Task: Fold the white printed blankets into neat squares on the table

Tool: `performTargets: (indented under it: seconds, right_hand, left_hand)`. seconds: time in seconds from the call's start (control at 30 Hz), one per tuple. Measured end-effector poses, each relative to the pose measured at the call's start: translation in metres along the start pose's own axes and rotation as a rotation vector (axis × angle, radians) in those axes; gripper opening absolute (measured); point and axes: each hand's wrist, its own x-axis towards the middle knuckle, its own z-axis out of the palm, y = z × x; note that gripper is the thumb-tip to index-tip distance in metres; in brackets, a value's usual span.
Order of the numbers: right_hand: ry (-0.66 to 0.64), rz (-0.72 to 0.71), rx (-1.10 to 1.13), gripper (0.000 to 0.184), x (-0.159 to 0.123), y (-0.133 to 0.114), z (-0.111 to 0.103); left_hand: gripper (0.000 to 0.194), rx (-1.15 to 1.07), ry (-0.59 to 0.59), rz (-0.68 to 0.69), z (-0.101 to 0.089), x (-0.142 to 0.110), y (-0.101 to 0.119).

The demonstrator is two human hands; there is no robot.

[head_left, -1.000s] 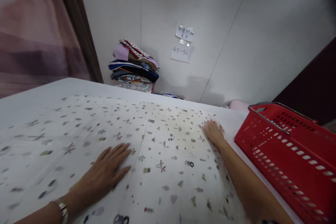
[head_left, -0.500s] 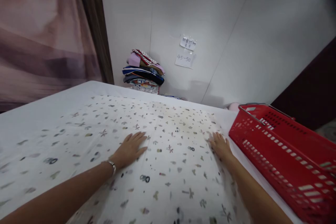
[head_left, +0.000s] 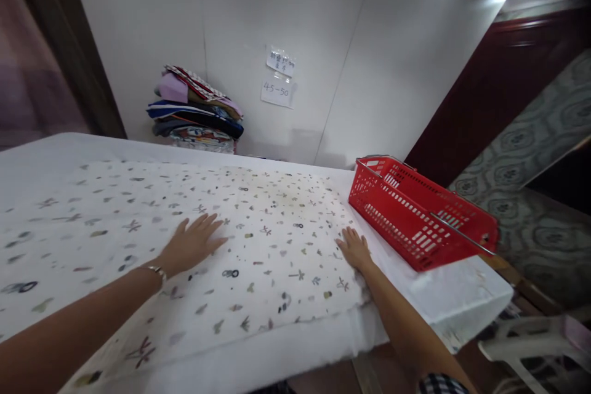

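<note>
A thin white printed cloth with small grey and brown motifs lies spread over the white-covered table. My left hand rests flat on the cloth left of its middle, fingers spread, a metal band at the wrist. Near the cloth's right edge my right hand also lies palm down with its fingers out. Neither hand grasps anything. The cloth's front edge runs just behind the table's front edge, and a few soft ripples show in it.
On the table's right side stands a red plastic basket with metal handles. A pile of folded fabrics sits at the back by the wall, below and left of two paper notes. A white stool stands at the lower right.
The view has turned to the right, bringing the basket's far end, stool and door into sight. Both hands remain flat on the cloth, at about the same places.
</note>
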Motion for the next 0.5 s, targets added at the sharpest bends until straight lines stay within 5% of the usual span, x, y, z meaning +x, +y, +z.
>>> performTargets:
  seconds: [0.17, 0.37, 0.5]
  right_hand:
    - [-0.002, 0.045, 0.064, 0.058, -0.017, 0.005, -0.006]
    - [0.065, 0.126, 0.097, 0.061, -0.043, 0.031, 0.006]
    - [0.17, 0.131, 0.17, 0.058, -0.057, 0.052, 0.008]
  left_hand:
    - [0.066, -0.046, 0.026, 0.189, 0.014, -0.059, 0.015]
    - [0.064, -0.065, 0.207, 0.099, 0.032, -0.111, 0.018]
    - [0.063, -0.075, 0.172, 0.145, 0.031, -0.127, 0.023]
